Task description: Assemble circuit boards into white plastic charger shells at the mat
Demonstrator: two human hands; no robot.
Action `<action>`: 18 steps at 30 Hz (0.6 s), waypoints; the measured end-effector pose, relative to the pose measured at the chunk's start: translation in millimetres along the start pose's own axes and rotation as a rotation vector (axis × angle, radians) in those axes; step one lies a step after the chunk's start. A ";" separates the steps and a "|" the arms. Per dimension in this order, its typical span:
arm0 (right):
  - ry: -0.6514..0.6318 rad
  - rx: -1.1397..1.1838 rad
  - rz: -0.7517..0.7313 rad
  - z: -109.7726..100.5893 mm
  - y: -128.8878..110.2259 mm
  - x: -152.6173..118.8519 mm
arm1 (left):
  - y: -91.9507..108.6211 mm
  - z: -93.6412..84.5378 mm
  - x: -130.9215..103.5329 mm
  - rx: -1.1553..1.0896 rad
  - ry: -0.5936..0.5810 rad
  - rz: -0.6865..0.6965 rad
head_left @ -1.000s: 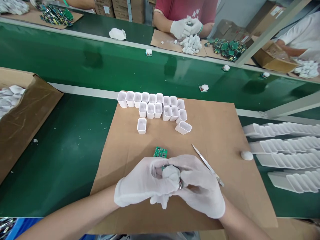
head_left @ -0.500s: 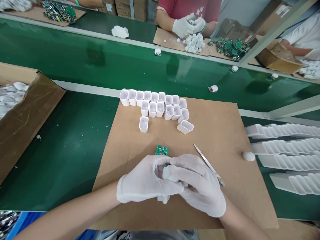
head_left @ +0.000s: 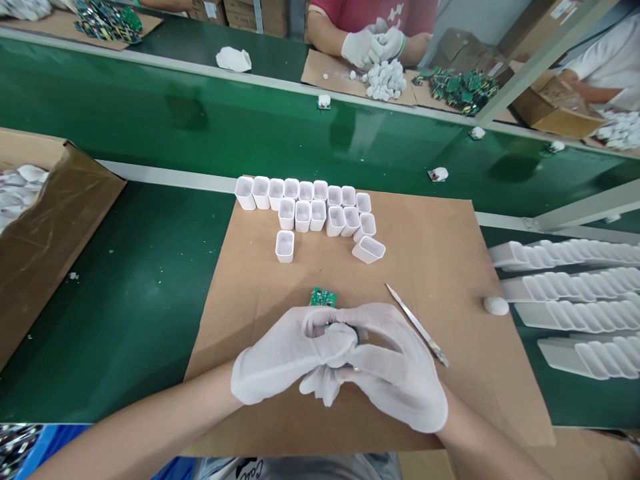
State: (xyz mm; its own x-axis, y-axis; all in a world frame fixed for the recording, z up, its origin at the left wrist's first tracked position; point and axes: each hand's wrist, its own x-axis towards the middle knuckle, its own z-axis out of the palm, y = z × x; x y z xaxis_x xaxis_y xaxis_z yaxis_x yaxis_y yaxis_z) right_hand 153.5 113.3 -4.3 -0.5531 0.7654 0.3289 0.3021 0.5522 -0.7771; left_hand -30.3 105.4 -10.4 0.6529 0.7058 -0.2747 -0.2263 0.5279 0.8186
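Belt: the white-topped parts (head_left: 439, 175) on the green belt (head_left: 250, 127) sit farther right than a second ago; cups, board and tool keep their places.
Grip: the left thumb now lies over the held piece (head_left: 358, 335), where right fingers covered it half a second ago.
Cups: white cups (head_left: 303, 217) stand in two rows on the cardboard (head_left: 425, 267), mouths up, white inside — one more stands in front at left, another leans at right.
Carton: the brown carton (head_left: 55, 233) at left holds a heap of white pieces (head_left: 23, 187).
Bin: the blue bin (head_left: 53, 440), bottom left, holds jumbled dark and shiny bits, too small to tell.
Left hand: gloved (head_left: 290, 353), thumb pressed on the piece, fingers curled behind it.
Right hand: gloved (head_left: 400, 367), fingers bent around the piece's right side, a gap between the upper ones; exact contact is hidden.
Held piece: between both hands, mostly covered — only a dark edge shows.
Board: the green board (head_left: 323, 297) lies just beyond the hands.
Tool: the pointed tool (head_left: 417, 325) lies right of it.
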 end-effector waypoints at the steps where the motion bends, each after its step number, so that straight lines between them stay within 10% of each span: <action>1: 0.005 0.003 -0.002 0.4 0.0 -0.6 | 0.6 -0.2 0.1 0.003 -0.001 -0.003; 10: -0.049 0.257 -0.164 4.7 9.4 7.3 | 4.0 -0.2 -1.9 -0.003 0.008 -0.051; 18: 0.114 -0.050 -0.293 7.4 8.8 4.6 | 4.7 3.2 0.6 -0.008 0.086 -0.106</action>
State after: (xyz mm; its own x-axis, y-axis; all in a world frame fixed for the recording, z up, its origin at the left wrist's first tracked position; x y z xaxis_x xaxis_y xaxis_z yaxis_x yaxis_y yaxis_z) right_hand 147.9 119.2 -13.6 -0.5326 0.6023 0.5947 0.1820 0.7677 -0.6145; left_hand -28.6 106.8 -5.1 0.6088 0.6841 -0.4018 -0.1655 0.6048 0.7790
